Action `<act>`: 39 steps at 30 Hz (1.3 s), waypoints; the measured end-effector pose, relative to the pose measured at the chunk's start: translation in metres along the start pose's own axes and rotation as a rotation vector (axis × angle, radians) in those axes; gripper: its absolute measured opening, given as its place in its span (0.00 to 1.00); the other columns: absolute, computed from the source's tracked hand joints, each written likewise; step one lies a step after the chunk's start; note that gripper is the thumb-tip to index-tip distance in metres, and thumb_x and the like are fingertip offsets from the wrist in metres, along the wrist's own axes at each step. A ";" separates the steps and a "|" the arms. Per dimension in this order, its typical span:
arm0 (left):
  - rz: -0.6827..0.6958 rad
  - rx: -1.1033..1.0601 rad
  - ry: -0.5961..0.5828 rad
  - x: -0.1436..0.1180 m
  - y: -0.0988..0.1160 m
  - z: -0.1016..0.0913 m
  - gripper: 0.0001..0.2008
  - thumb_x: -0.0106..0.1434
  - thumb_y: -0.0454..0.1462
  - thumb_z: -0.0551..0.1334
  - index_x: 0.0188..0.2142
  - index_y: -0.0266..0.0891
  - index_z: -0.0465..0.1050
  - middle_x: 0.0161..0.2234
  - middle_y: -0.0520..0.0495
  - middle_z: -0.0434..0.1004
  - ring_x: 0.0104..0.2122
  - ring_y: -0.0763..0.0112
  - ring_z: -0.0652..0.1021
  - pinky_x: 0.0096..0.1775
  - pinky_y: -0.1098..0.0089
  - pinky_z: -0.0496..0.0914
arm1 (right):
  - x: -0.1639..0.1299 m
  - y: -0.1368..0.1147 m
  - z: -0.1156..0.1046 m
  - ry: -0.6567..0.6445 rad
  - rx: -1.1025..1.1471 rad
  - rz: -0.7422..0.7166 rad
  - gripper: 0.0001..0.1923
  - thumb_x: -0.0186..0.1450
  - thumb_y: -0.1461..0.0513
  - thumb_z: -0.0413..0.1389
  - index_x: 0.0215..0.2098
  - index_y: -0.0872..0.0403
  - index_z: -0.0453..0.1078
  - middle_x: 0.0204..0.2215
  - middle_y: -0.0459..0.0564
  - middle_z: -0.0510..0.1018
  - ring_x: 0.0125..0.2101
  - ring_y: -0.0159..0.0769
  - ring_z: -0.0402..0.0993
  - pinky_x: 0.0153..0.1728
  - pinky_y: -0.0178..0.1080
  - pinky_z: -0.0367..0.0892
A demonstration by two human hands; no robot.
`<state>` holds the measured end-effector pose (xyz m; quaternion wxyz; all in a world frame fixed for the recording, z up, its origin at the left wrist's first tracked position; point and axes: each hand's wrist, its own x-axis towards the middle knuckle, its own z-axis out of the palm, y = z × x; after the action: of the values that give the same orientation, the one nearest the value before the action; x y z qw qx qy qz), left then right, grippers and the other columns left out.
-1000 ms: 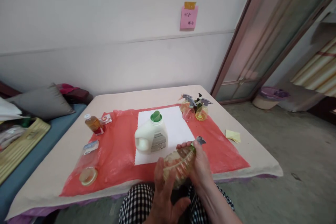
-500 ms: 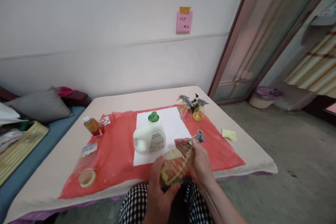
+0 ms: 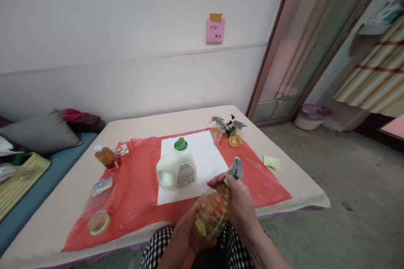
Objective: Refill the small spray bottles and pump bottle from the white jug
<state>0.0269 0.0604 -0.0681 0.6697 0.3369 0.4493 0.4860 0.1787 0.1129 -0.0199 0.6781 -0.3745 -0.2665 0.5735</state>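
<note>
A clear, ribbed spray bottle (image 3: 212, 210) with a grey trigger head (image 3: 236, 169) is held tilted over my lap, its neck toward the upper right. My left hand (image 3: 184, 235) is closed around the lower part of its body. My right hand (image 3: 242, 204) grips it near the neck, the thumb just under the trigger head. Beyond the hands, a white jug (image 3: 178, 170) with a green cap (image 3: 181, 144) stands on a white sheet (image 3: 206, 151).
Several spray bottles (image 3: 235, 138) stand at the back right of the red plastic sheet (image 3: 139, 180). To the left are an amber bottle (image 3: 106, 157), a clear jar (image 3: 98, 222) lying on its side and a small card (image 3: 122, 150). Yellow paper (image 3: 272, 162) lies on the right.
The spray bottle has turned in my hands, its trigger head swinging more upright. My left hand has shifted lower and left around the body. The view has moved slightly.
</note>
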 end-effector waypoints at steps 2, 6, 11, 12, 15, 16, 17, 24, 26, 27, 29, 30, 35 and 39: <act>0.044 -0.002 -0.040 -0.002 -0.001 0.000 0.36 0.52 0.54 0.70 0.57 0.43 0.70 0.50 0.36 0.78 0.53 0.44 0.76 0.53 0.48 0.71 | -0.002 0.008 0.001 0.032 -0.015 0.006 0.16 0.61 0.48 0.61 0.31 0.53 0.75 0.31 0.50 0.81 0.36 0.40 0.77 0.44 0.42 0.69; 0.381 0.356 0.180 -0.005 -0.017 -0.003 0.34 0.52 0.44 0.71 0.58 0.43 0.65 0.61 0.37 0.68 0.62 0.49 0.68 0.62 0.50 0.63 | -0.007 0.020 0.006 0.043 -0.062 -0.025 0.16 0.64 0.49 0.58 0.34 0.53 0.76 0.34 0.51 0.81 0.38 0.39 0.76 0.45 0.42 0.69; 0.375 0.693 0.152 0.001 -0.022 -0.018 0.38 0.53 0.41 0.69 0.62 0.39 0.60 0.63 0.34 0.66 0.62 0.49 0.68 0.61 0.49 0.63 | -0.012 0.022 0.010 -0.059 -0.369 -0.236 0.14 0.67 0.51 0.56 0.33 0.51 0.73 0.31 0.48 0.78 0.36 0.36 0.74 0.42 0.39 0.68; 0.355 0.734 0.111 0.003 -0.018 -0.021 0.40 0.53 0.42 0.70 0.62 0.39 0.60 0.63 0.33 0.65 0.62 0.48 0.68 0.62 0.48 0.62 | -0.014 0.024 0.010 -0.101 -0.422 -0.272 0.13 0.67 0.51 0.56 0.33 0.51 0.73 0.32 0.48 0.78 0.36 0.36 0.74 0.42 0.39 0.69; 0.354 0.813 0.111 0.003 -0.003 -0.025 0.40 0.54 0.44 0.69 0.63 0.39 0.60 0.64 0.33 0.65 0.63 0.48 0.67 0.62 0.48 0.62 | -0.022 0.029 0.011 -0.239 -0.509 -0.310 0.10 0.66 0.53 0.57 0.38 0.51 0.72 0.33 0.47 0.78 0.35 0.36 0.75 0.39 0.37 0.70; 0.356 0.822 0.135 0.001 0.001 -0.024 0.39 0.56 0.45 0.68 0.64 0.39 0.59 0.63 0.34 0.65 0.62 0.49 0.68 0.61 0.48 0.63 | -0.025 0.030 0.013 -0.285 -0.533 -0.301 0.09 0.66 0.54 0.56 0.40 0.51 0.72 0.34 0.47 0.78 0.35 0.35 0.75 0.39 0.36 0.70; 0.356 0.824 0.151 -0.001 0.004 -0.023 0.38 0.58 0.45 0.66 0.65 0.40 0.57 0.63 0.34 0.66 0.61 0.50 0.70 0.60 0.49 0.65 | -0.028 0.031 0.015 -0.329 -0.559 -0.297 0.09 0.67 0.55 0.56 0.41 0.50 0.72 0.35 0.48 0.79 0.37 0.36 0.76 0.39 0.36 0.71; 0.384 0.632 0.190 -0.005 -0.005 -0.023 0.43 0.58 0.40 0.65 0.69 0.43 0.48 0.64 0.38 0.67 0.60 0.55 0.72 0.58 0.55 0.70 | -0.032 0.025 0.030 -0.573 -0.827 -0.306 0.27 0.62 0.53 0.62 0.58 0.49 0.68 0.59 0.56 0.71 0.60 0.50 0.65 0.61 0.50 0.61; 0.393 0.519 0.201 -0.002 -0.007 -0.028 0.42 0.56 0.42 0.67 0.67 0.45 0.55 0.62 0.40 0.69 0.59 0.54 0.73 0.58 0.56 0.71 | -0.030 0.028 0.034 -0.595 -0.865 -0.246 0.30 0.58 0.52 0.66 0.56 0.50 0.70 0.56 0.57 0.73 0.58 0.53 0.66 0.60 0.52 0.63; 0.392 0.472 0.200 0.000 -0.006 -0.031 0.40 0.54 0.43 0.69 0.65 0.46 0.61 0.61 0.40 0.71 0.58 0.53 0.74 0.57 0.55 0.71 | -0.029 0.030 0.035 -0.603 -0.869 -0.216 0.30 0.56 0.52 0.67 0.55 0.51 0.71 0.54 0.57 0.74 0.56 0.53 0.68 0.58 0.53 0.64; 0.384 0.416 0.199 0.004 0.000 -0.039 0.36 0.50 0.43 0.71 0.59 0.47 0.69 0.59 0.41 0.73 0.56 0.50 0.75 0.57 0.55 0.71 | -0.028 0.035 0.038 -0.610 -0.852 -0.168 0.32 0.53 0.52 0.69 0.55 0.50 0.72 0.51 0.56 0.76 0.52 0.53 0.71 0.55 0.52 0.68; 0.382 0.404 0.209 0.006 0.006 -0.044 0.35 0.49 0.43 0.72 0.58 0.47 0.71 0.58 0.41 0.75 0.55 0.49 0.76 0.57 0.54 0.71 | -0.027 0.038 0.038 -0.609 -0.834 -0.155 0.35 0.53 0.53 0.70 0.57 0.49 0.70 0.52 0.55 0.76 0.52 0.53 0.72 0.55 0.53 0.68; 0.276 0.467 0.477 0.023 0.064 -0.086 0.31 0.47 0.42 0.74 0.51 0.40 0.72 0.46 0.38 0.80 0.48 0.49 0.79 0.51 0.53 0.73 | -0.010 0.050 0.020 -0.537 -0.769 -0.173 0.36 0.60 0.53 0.64 0.65 0.47 0.62 0.62 0.55 0.69 0.63 0.51 0.64 0.63 0.55 0.60; 0.483 0.557 0.533 0.068 0.125 -0.124 0.27 0.53 0.41 0.71 0.51 0.41 0.66 0.49 0.41 0.77 0.47 0.58 0.79 0.51 0.57 0.73 | 0.019 0.061 -0.011 -0.268 -0.799 -0.096 0.29 0.60 0.47 0.62 0.55 0.50 0.72 0.54 0.57 0.77 0.55 0.51 0.73 0.55 0.54 0.70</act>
<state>-0.1235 0.1644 -0.0217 0.2818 0.4624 0.6280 0.5589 0.1556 0.1328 -0.0767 0.4651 -0.5171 -0.5708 0.4364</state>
